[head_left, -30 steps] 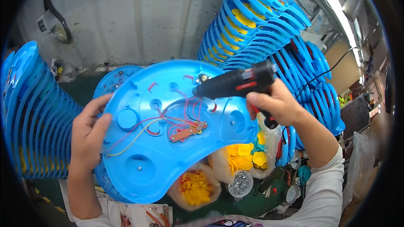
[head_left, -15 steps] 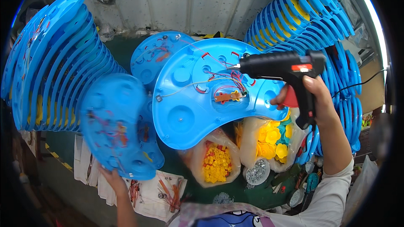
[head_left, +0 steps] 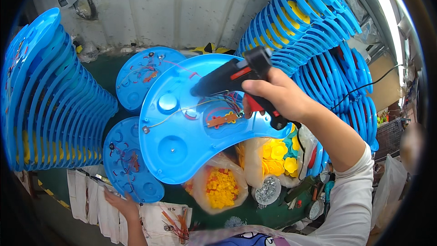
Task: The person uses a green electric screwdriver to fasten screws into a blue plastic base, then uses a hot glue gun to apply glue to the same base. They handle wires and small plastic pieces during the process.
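My right hand (head_left: 277,93) is wrapped round a black hot glue gun (head_left: 243,70) with a red trigger. The gun's nozzle points down and left over a large blue kidney-shaped plastic panel (head_left: 173,123). Red, yellow and dark wires and a brown circuit strip (head_left: 223,120) lie in that panel. At the lower left, my left hand (head_left: 122,206) is at the bottom edge of a smaller-looking blue panel (head_left: 125,136), which also carries wires. Its fingers are spread, and whether they touch the rim is hard to see.
Nested blue panels stand in a stack (head_left: 59,109) at left and another (head_left: 291,27) at right. Another wired panel (head_left: 132,91) lies behind. In front are bags of small yellow parts (head_left: 222,187) and yellow flower shapes (head_left: 275,155), a cup of screws (head_left: 267,190), and loose wires (head_left: 180,223).
The smaller-looking panel, blurred in my left hand before, now lies on the table with my fingers at its edge. The glue gun has swung left and tilted downward. The whole view has shifted.
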The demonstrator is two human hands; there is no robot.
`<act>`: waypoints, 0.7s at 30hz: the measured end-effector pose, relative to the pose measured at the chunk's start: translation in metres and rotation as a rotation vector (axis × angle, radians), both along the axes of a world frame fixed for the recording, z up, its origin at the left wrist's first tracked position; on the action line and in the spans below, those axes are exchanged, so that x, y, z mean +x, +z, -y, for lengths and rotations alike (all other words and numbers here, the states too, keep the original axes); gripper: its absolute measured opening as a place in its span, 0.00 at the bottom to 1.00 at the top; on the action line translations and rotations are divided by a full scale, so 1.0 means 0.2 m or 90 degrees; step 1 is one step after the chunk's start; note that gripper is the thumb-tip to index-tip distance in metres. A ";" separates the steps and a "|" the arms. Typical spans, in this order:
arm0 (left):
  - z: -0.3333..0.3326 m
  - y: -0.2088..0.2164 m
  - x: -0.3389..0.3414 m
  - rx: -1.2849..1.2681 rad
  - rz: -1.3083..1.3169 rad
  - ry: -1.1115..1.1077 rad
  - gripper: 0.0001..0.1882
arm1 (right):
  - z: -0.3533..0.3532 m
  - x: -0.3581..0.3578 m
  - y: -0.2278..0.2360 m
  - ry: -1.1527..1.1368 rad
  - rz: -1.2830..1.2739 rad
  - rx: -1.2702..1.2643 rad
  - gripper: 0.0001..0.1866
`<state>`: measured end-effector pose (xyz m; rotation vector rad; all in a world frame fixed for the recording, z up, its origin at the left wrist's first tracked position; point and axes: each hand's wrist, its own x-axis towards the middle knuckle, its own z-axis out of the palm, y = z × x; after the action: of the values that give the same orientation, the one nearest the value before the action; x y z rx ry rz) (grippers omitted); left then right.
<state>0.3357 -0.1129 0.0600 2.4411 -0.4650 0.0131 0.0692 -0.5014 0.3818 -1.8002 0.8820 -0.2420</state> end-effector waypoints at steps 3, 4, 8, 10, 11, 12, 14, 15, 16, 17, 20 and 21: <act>0.10 0.30 0.01 -0.082 0.009 -0.096 0.36 | 0.03 0.05 0.05 0.041 -0.047 0.009 0.25; 0.16 0.37 0.01 -0.181 0.007 -0.156 0.29 | 0.03 0.04 0.08 0.039 -0.043 0.011 0.25; 0.36 0.73 -0.01 -0.265 -0.057 -0.352 0.24 | 0.10 -0.04 0.10 0.007 -0.015 -0.077 0.23; 0.54 0.93 -0.04 -0.357 -0.187 -0.414 0.25 | 0.13 -0.05 0.07 0.019 -0.088 -0.143 0.24; 0.63 1.02 -0.06 -0.396 -0.252 -0.443 0.26 | 0.11 -0.04 0.04 0.016 -0.060 -0.136 0.23; 0.71 1.06 -0.07 -0.369 -0.227 -0.465 0.26 | 0.11 -0.05 0.03 0.013 -0.056 -0.114 0.22; 0.83 1.11 -0.09 -0.318 -0.174 -0.505 0.28 | 0.12 -0.09 0.01 -0.004 -0.044 -0.069 0.21; 0.85 1.12 -0.10 -0.295 -0.210 -0.502 0.28 | 0.12 -0.13 0.01 -0.019 -0.037 -0.045 0.21; 0.85 1.14 -0.10 -0.270 -0.246 -0.498 0.29 | 0.12 -0.17 0.02 -0.035 -0.030 -0.021 0.20; 0.86 1.15 -0.10 -0.245 -0.280 -0.495 0.29 | 0.11 -0.20 0.06 -0.026 0.003 -0.017 0.21; 0.85 1.13 -0.12 -0.274 -0.291 -0.487 0.30 | 0.11 -0.34 0.06 -0.020 -0.030 -0.083 0.22; 0.84 1.12 -0.13 -0.288 -0.297 -0.480 0.31 | 0.10 -0.36 0.01 -0.007 -0.008 -0.085 0.21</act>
<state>0.3096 -0.2813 0.2848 1.6358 -1.0018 -0.6736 -0.0030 -0.5220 0.3847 -1.9226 0.9036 -0.3032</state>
